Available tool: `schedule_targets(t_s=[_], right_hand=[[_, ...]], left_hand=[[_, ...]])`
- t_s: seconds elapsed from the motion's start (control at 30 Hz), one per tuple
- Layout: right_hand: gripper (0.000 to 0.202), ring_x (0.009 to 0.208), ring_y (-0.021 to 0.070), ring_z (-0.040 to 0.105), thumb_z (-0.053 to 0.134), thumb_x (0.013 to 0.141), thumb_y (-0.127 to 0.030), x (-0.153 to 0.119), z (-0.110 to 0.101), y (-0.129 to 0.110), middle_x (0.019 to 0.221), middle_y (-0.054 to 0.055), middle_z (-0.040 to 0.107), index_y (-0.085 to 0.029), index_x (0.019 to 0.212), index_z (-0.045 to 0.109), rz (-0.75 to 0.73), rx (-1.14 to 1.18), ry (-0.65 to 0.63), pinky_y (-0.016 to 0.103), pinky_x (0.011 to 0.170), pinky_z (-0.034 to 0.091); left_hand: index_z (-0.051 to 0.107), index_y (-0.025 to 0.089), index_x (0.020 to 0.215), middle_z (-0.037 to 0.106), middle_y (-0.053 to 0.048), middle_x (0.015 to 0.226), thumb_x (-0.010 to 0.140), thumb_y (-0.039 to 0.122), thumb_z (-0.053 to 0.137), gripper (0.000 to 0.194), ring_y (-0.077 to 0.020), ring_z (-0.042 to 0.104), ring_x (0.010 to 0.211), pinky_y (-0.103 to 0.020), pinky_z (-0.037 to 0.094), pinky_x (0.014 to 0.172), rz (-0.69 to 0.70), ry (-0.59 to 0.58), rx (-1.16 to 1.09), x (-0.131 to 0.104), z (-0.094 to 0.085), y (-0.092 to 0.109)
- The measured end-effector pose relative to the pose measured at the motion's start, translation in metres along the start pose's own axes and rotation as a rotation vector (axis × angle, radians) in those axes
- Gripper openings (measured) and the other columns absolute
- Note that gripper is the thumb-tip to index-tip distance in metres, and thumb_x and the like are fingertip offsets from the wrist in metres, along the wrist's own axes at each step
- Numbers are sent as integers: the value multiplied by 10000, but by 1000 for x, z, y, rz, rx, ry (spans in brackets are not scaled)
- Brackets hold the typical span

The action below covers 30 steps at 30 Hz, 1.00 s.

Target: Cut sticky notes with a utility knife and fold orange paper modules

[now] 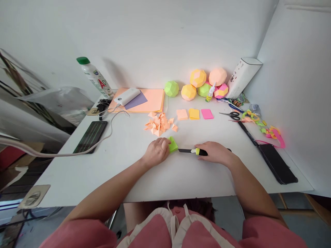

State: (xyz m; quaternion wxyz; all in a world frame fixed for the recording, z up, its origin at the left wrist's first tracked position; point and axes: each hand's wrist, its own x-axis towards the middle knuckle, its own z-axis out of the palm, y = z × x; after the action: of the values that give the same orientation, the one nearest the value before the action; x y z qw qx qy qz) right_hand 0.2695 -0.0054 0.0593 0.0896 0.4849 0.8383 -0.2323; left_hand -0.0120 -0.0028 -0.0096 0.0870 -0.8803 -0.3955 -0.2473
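1. Left hand point(156, 152): curled narrow, holding a green paper stack point(172, 144) by its left side at the near middle of the white table point(144, 187).
2. Right hand point(214, 151): I see it wrapped round the handle of a black-and-yellow utility knife point(201, 152). Blade out, pointing left, tip at the green stack's right edge; contact I cannot tell.
3. Peach folded paper pieces point(159, 124): a loose heap, just beyond the left hand.
4. Three small paper stacks, in a row right of the heap: peach stack point(182, 114), orange-yellow stack point(193, 114), pink stack point(207, 114).
5. Faceted paper balls, far side by the wall: I log a green ball point(171, 89) at left, a yellow ball point(188, 92) beside it, and others grouped to the right, among them a peach ball point(217, 76) on top.
6. Small glue bottle point(209, 94): upright, before the group.
7. Scissors point(234, 116): lying far right, handles rightward.
8. Black pouch point(278, 163): near right.
9. Large peach sheets point(155, 98): far left, bearing a purple sheet point(139, 100) and a white power bank point(127, 96).
10. Dark-screened phone point(91, 137): left, a pale cable point(111, 124) crossing its near end.
11. White bottle point(97, 79), green-capped: far left corner.
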Motion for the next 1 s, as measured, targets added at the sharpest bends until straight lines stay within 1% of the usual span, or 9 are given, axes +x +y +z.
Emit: schedule_targets(t_s=[0.1,0.17,0.23,0.33,0.4,0.47,0.67,0.87,1.0], right_hand=[[425,1051,296,578,547,798,-420,0,0,0,1160,79,636,-253,1185,597,0,-1,3,344,794,458],[442,1052,295,579,547,796,-421,-1,-1,-1,1157,87,637,-247,1200,589,2,-5,3,343,792,460],[459,1034,293,588,548,795,-417,-1,-1,-1,1138,94,643,-243,1218,578,12,-13,0,344,781,463],[480,1011,292,597,543,797,-419,-2,-2,-2,1119,98,650,-246,1245,561,21,-25,1,341,768,466],[494,1008,289,599,540,799,-422,-2,-3,-2,1119,99,649,-245,1261,549,18,-29,5,338,769,465],[502,1003,287,601,545,796,-425,-2,-3,-2,1116,99,650,-244,1264,547,20,-30,8,337,768,465],[482,1006,276,598,560,790,-404,-3,-5,-4,1141,92,642,-246,1245,564,12,-9,11,338,796,460],[495,970,264,603,549,798,-407,-3,-6,-2,1088,86,660,-236,1262,552,-3,4,9,341,794,460],[472,962,260,607,553,797,-405,-4,-7,-3,1083,73,664,-251,1243,567,-18,10,11,340,791,463]], left_hand=[[476,186,970,595,-56,815,789,66,363,245,-184,558,679,-268,373,507,14,-61,60,0,-1,0],[503,188,950,593,-58,813,799,84,369,227,-186,556,674,-273,379,510,6,-120,65,2,-4,1],[519,182,917,593,-67,823,829,137,376,173,-189,559,697,-285,410,544,-9,-151,19,3,-7,2],[523,167,929,598,-86,874,863,269,408,167,-206,572,763,-315,452,615,-29,-137,-61,4,-9,2],[522,168,935,599,-93,897,865,361,435,223,-217,578,784,-326,458,624,-42,-133,-85,4,-8,1],[521,176,926,596,-92,900,863,411,447,255,-222,580,794,-326,457,619,-60,-143,-98,4,-6,0],[515,175,918,589,-92,896,853,449,466,286,-220,574,788,-323,454,609,-41,-127,-110,3,-3,-1],[504,168,896,592,-86,866,864,445,452,284,-206,570,743,-314,445,586,-36,-104,-91,4,-2,-1],[502,174,912,591,-94,896,858,444,464,278,-216,579,782,-314,452,599,-60,-121,-99,4,-3,-1]])
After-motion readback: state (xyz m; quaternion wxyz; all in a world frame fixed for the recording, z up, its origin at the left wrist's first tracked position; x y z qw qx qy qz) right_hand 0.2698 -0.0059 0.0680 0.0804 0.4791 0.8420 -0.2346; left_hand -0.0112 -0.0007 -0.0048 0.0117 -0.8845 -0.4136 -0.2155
